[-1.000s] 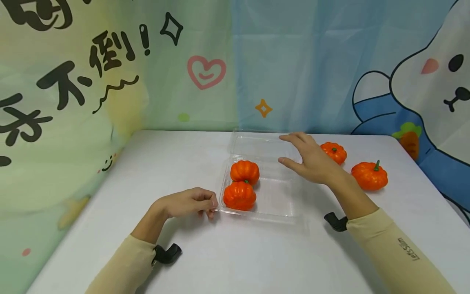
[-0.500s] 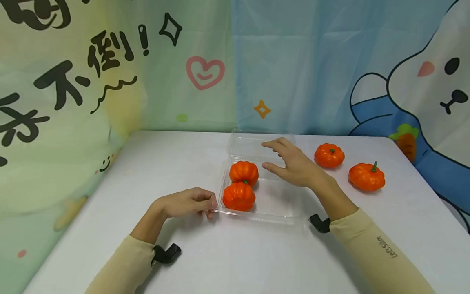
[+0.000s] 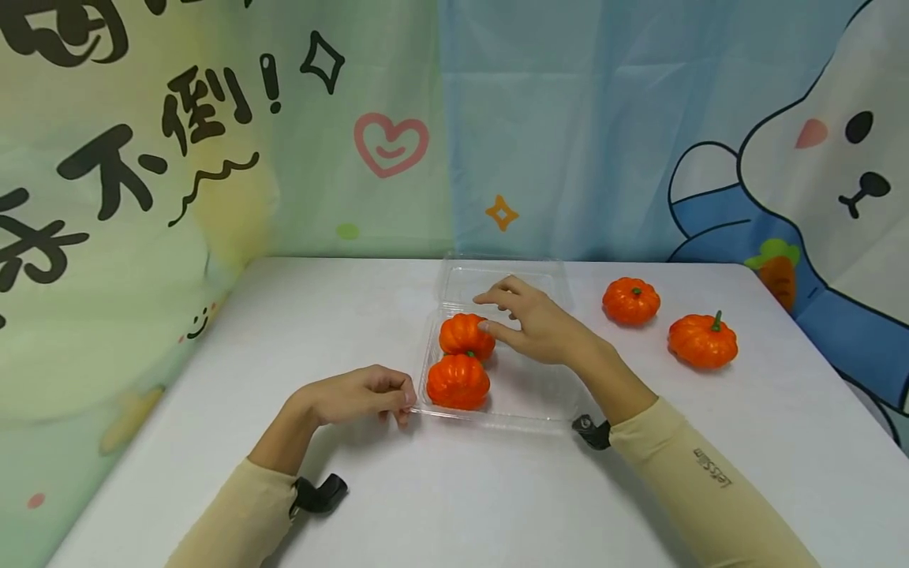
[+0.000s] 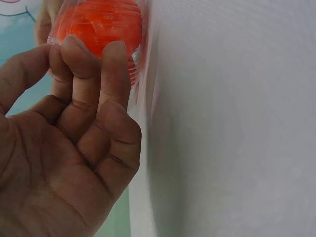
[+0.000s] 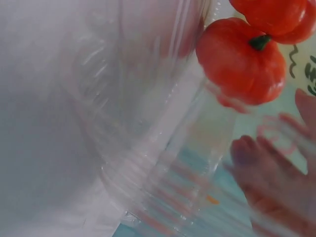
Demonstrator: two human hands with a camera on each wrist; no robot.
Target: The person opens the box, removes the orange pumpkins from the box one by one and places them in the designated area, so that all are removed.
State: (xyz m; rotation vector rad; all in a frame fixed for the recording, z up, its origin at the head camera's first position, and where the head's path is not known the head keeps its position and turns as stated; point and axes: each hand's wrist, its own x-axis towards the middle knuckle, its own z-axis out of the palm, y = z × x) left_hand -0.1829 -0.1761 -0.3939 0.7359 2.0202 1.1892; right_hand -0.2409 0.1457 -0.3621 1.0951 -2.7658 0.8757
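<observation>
A clear plastic clamshell box (image 3: 529,390) lies with its lid (image 3: 461,278) folded back on the white table. Two small orange pumpkins occupy its left side, a rear pumpkin (image 3: 458,335) and a front pumpkin (image 3: 458,383). My left hand (image 3: 365,396) pinches the box's front left corner between thumb and fingertip, as the left wrist view shows at the box edge (image 4: 55,34). Over the box, my right hand (image 3: 536,325) has loosely spread fingers and holds nothing. Its thumb overlaps the rear pumpkin's right side in the head view; whether they touch I cannot tell.
Two more orange pumpkins sit on the table right of the box, a farther pumpkin (image 3: 630,302) and a nearer pumpkin (image 3: 703,342). A printed curtain (image 3: 554,118) hangs behind the table's back edge (image 3: 341,258).
My right hand has moved left and slightly down, from beside the farther loose pumpkin to over the box near the rear pumpkin. My left hand stays at the box corner.
</observation>
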